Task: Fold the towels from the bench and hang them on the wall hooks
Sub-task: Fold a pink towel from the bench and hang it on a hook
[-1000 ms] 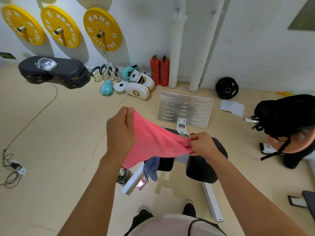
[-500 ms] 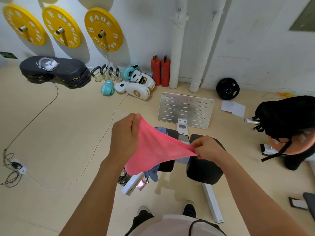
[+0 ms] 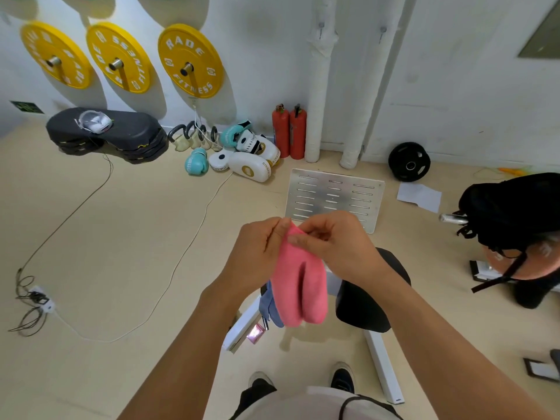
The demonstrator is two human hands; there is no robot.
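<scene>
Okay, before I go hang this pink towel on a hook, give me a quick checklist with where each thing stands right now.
1. Towel held by both hands: ok. The left hand and the right hand pinch the pink towel together at its top.
2. Fold made: ok. It hangs doubled in two lobes.
3. Edges lined up: cannot tell, the hands cover the top corners.
4. Free hook: ok. Two bare wall hooks show above the white pipes.
5. Towels left on the bench: not ok. A blue towel still hangs off the bench.
6. Clear path to the wall: cannot tell. The metal plate lies ahead on the floor.
</scene>
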